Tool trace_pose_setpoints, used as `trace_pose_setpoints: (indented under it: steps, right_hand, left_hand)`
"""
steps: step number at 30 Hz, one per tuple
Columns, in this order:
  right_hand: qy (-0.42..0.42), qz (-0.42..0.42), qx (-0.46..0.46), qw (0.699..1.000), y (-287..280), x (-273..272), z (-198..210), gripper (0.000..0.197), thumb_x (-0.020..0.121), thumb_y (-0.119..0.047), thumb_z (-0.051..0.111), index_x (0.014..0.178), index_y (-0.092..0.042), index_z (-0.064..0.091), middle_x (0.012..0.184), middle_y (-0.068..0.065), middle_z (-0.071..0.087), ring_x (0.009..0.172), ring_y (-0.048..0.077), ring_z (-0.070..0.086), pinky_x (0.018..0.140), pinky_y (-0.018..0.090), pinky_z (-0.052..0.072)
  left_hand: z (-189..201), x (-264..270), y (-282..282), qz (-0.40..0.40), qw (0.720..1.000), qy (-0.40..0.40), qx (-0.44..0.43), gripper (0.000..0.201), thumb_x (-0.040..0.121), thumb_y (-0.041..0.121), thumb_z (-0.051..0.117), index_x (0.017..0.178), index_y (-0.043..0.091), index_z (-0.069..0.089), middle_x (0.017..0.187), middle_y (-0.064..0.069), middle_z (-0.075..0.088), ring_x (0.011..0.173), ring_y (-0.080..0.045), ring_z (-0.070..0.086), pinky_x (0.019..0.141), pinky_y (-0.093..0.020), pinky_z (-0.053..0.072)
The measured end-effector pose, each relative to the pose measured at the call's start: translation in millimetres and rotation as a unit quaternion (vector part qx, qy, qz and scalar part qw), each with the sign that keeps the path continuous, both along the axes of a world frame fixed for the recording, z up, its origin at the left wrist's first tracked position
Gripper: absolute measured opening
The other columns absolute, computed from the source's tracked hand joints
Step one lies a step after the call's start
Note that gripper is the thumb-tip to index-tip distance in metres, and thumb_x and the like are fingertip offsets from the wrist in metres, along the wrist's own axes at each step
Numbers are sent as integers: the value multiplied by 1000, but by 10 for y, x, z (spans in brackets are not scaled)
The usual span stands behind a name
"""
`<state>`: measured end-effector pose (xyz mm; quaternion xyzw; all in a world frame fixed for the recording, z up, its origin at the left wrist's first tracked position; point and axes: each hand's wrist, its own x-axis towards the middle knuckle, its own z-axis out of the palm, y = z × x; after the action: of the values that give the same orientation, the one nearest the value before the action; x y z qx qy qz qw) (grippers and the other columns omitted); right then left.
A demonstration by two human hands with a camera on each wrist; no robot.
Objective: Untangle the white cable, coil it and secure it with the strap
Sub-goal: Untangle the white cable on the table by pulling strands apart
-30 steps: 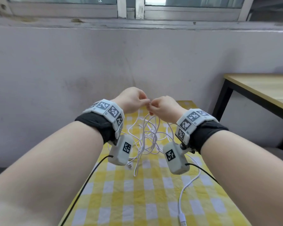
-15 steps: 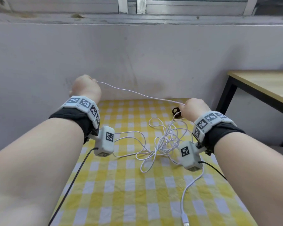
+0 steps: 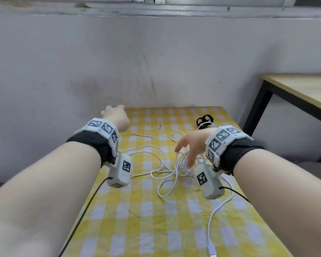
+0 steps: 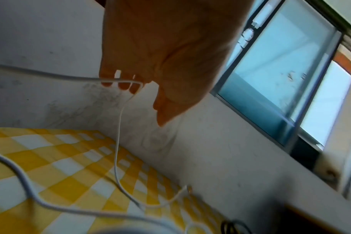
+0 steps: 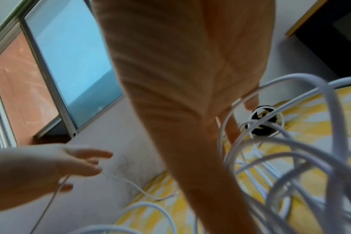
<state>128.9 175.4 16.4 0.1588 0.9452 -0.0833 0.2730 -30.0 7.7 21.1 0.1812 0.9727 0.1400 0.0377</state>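
After pulling a length taut, now slackening the left hand point(image 3: 117, 117), cable point(image 4: 119, 126) across its straight fingers, and spreading the right hand point(image 3: 193, 143) over the tangle point(image 3: 182, 165) near the strap point(image 3: 204, 120). Still untangling, not coiling.

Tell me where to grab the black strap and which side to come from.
Pinch the black strap by its raised loops, coming from above with the right hand, which looks nearest. It sits at the far right of the checked cloth, and the white cable runs across its near side, so a low approach would likely snag.
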Motion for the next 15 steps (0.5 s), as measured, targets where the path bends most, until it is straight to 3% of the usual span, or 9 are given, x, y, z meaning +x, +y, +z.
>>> trace_pose_setpoints:
  steps: [2, 3, 5, 7, 9, 11, 13, 15]
  right_hand:
    - [6, -1, 18, 1000, -12, -2, -67, 61, 74, -21, 79, 129, -28, 55, 135, -2, 51, 117, 20, 54, 95, 35, 48]
    - [24, -1, 25, 999, -9, -2, -83, 52, 76, -18, 77, 124, -24, 58, 129, 0, 55, 110, 20, 57, 91, 33, 50]
    - [62, -3, 35, 997, 18, -2, -108, 34, 81, -17, 71, 114, -19, 62, 112, 1, 61, 94, 18, 57, 77, 28, 50]
    - [98, -22, 23, 995, 74, 25, -128, 20, 85, -19, 66, 105, -20, 63, 97, -1, 61, 86, 15, 55, 64, 23, 45]
    - [131, -56, 0, 990, 151, 64, -142, 10, 88, -18, 60, 97, -21, 60, 83, -3, 59, 80, 16, 56, 58, 21, 41]
    - [161, -91, -18, 982, 237, 109, -154, 6, 90, -15, 53, 95, -18, 56, 71, -5, 56, 70, 15, 56, 54, 19, 40]
    - [186, -134, -28, 973, 320, 150, -167, 9, 93, -12, 46, 95, -15, 55, 65, -4, 55, 59, 10, 53, 46, 16, 40]
    - [201, -181, -35, 962, 392, 182, -184, 14, 95, -12, 40, 98, -11, 54, 65, 0, 57, 58, 10, 54, 47, 17, 43]
  left_hand:
    - [-115, 136, 101, -80, 995, 48, -38, 63, 87, 22, 54, 145, 31, 31, 158, -10, 2, 145, -31, 3, 114, -51, 12]
    - [-160, 209, 166, -139, 987, 65, -41, 63, 86, 24, 56, 144, 33, 33, 159, -5, 2, 146, -27, 2, 115, -50, 9]
    - [-228, 359, 287, -271, 961, 46, -36, 57, 85, 23, 61, 139, 31, 44, 155, -3, 26, 142, -21, 23, 114, -36, 20]
    - [-283, 492, 359, -341, 937, -64, -34, 48, 85, 14, 59, 132, 26, 53, 138, 0, 52, 126, -15, 48, 104, -23, 36]
    - [-348, 568, 378, -365, 917, -146, -59, 43, 88, 9, 55, 128, 22, 57, 128, -1, 60, 112, -13, 57, 98, -24, 43]
    - [-401, 586, 383, -372, 908, -170, -92, 35, 91, 13, 50, 123, 24, 60, 124, 0, 63, 104, -12, 59, 94, -25, 44]
    - [-430, 573, 360, -345, 916, -174, -101, 35, 95, 15, 44, 126, 25, 59, 123, 4, 62, 114, -13, 55, 95, -23, 38]
    - [-456, 548, 331, -308, 927, -197, -86, 37, 95, 15, 44, 130, 24, 54, 125, 3, 60, 121, -16, 51, 94, -22, 36]
